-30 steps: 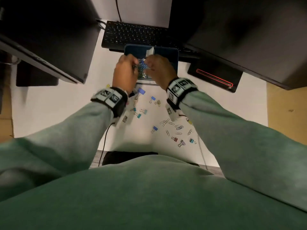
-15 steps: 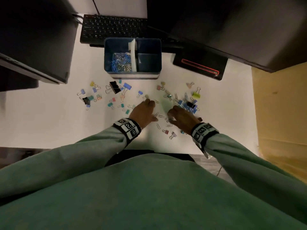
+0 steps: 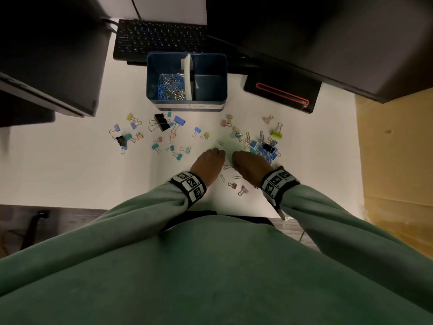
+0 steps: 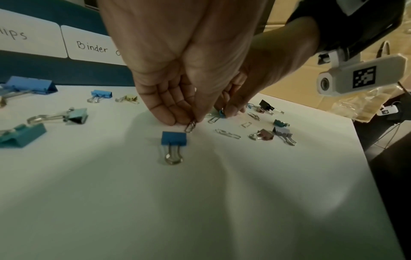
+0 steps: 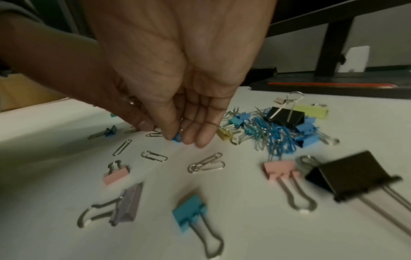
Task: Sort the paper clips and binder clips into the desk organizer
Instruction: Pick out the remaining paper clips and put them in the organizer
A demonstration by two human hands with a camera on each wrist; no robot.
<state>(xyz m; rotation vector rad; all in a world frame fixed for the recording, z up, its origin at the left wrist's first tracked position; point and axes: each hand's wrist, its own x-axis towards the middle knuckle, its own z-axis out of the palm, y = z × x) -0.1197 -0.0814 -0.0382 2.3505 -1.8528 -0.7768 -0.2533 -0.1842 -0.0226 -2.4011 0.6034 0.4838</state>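
Note:
The blue desk organizer (image 3: 150,73) stands at the back of the white desk. Its left compartment holds paper clips (image 3: 171,86); its right compartment looks empty. Its labels (image 4: 93,45) read "…lips" and "Binder". My left hand (image 4: 189,121) pinches a silver paper clip (image 4: 190,126) on the desk, just behind a blue binder clip (image 4: 174,140). My right hand (image 5: 177,136) pinches a small blue clip (image 5: 177,138) beside it. A heap of blue paper clips (image 5: 275,135) and binder clips lies to the right. In the head view both hands, left hand (image 3: 208,163) and right hand (image 3: 248,165), are close together.
Several coloured binder clips (image 3: 161,123) are scattered left of the hands. A keyboard (image 3: 159,38) sits behind the organizer, dark monitors (image 3: 46,55) overhang both sides, and a black device with a red stripe (image 3: 281,92) is at the back right. Cardboard (image 3: 398,160) borders the desk's right edge.
A second ago both hands were over the organizer's left compartment. They came back toward me to the loose clips, and each now pinches a clip.

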